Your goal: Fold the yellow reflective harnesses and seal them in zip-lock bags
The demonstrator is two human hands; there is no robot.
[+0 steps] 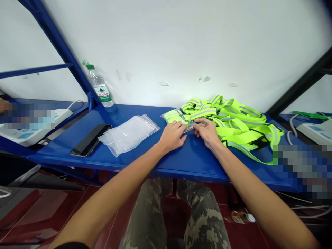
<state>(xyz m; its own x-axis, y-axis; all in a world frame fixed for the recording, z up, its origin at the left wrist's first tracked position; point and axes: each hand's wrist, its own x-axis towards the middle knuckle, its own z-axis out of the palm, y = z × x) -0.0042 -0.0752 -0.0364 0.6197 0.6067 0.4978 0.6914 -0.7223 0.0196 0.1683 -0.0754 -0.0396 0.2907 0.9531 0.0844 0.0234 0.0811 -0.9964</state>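
Observation:
A clear plastic bag with folded neon-yellow reflective strapping inside lies on the blue table. My left hand rests on the bag's near left part, its fingers bent over the plastic. At the bag's right corner, my right hand pinches the plastic edge between thumb and fingers. Just behind and right of my right hand spreads a tangled heap of neon-yellow straps with grey stripes and black fittings. A stack of flat clear bags lies left of my left hand.
A dark phone lies left of the bag stack on the blue table. Near the wall stands a water bottle with a green cap. Blue frame bars rise at the left, a dark one at the right. White devices sit on both neighbouring tables.

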